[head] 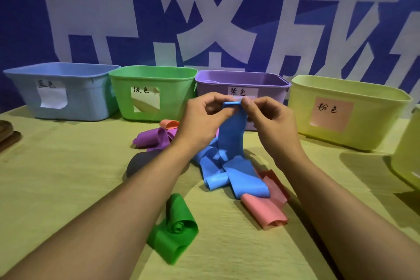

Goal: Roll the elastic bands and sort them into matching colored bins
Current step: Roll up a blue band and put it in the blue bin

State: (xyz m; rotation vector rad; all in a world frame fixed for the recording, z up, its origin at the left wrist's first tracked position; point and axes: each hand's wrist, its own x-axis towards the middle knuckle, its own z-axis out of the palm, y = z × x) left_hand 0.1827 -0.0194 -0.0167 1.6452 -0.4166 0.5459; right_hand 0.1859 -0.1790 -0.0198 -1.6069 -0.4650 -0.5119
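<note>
Blue band (231, 134) | top end pinched by L hand (202, 120) + R hand (270, 120) | purple bin (270, 88) at 12 o'clock

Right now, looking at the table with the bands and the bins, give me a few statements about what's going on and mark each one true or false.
1. Both hands pinch the top end of the blue band. True: the left hand and right hand hold it raised above the table.
2. The green band is already in the green bin. False: it lies loosely curled on the table, near the left forearm.
3. The blue bin stands leftmost in the row. True.
4. The pink band lies on top of the blue band. False: the blue band's lower end overlaps the pink one.
5. The purple band lies on the table in front of the bins. True.
</note>
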